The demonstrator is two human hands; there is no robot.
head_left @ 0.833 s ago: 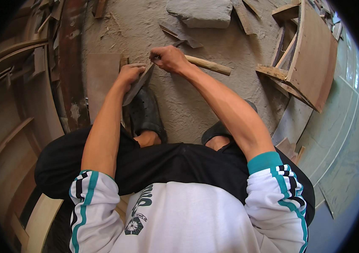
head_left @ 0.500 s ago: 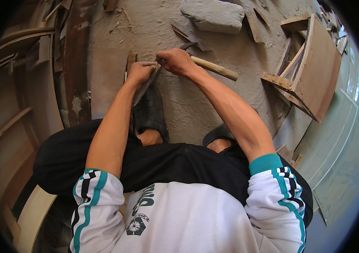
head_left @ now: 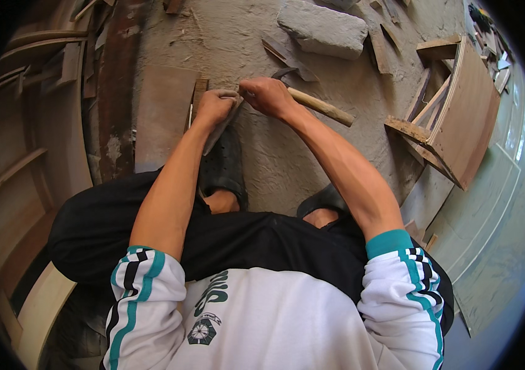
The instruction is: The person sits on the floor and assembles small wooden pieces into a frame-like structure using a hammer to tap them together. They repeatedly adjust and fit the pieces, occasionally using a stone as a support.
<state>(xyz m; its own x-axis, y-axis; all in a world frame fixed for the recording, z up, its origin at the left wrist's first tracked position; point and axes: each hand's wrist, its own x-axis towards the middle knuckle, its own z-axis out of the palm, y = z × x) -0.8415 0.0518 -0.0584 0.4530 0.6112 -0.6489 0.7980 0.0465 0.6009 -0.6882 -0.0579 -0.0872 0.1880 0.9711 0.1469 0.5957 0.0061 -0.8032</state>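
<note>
floor: rough, dusty grey-brown ground, uneven like dried mud, with wood scraps strewn toward its far edge.
strip in my grip: a thin, flat wooden strip, grey-brown and dull, slanting from my fingers down over my dark shoe, near the floor's left edge.
left hand: my left hand grasps the strip, thumb and fingers folded about its upper part.
right hand: my right hand is curled in just beside the strip's far end; whether it pinches anything i cannot tell.
hammer: beyond my right hand lies a hammer, dark curved head partly hidden, handle round, pale and smooth.
box: at the floor's right edge stands a box-like wooden piece, one side open; inside it, slanting slats. its broad face is smooth brown sheet wood, its rim layered and worn.
board: left of my left hand, a flat brown rectangular board.
beam: along the floor's left edge, a long dark reddish beam, scuffed pale in one patch.
block: near the far edge, a chunky pale-grey block, coarse and stone-like.
</note>
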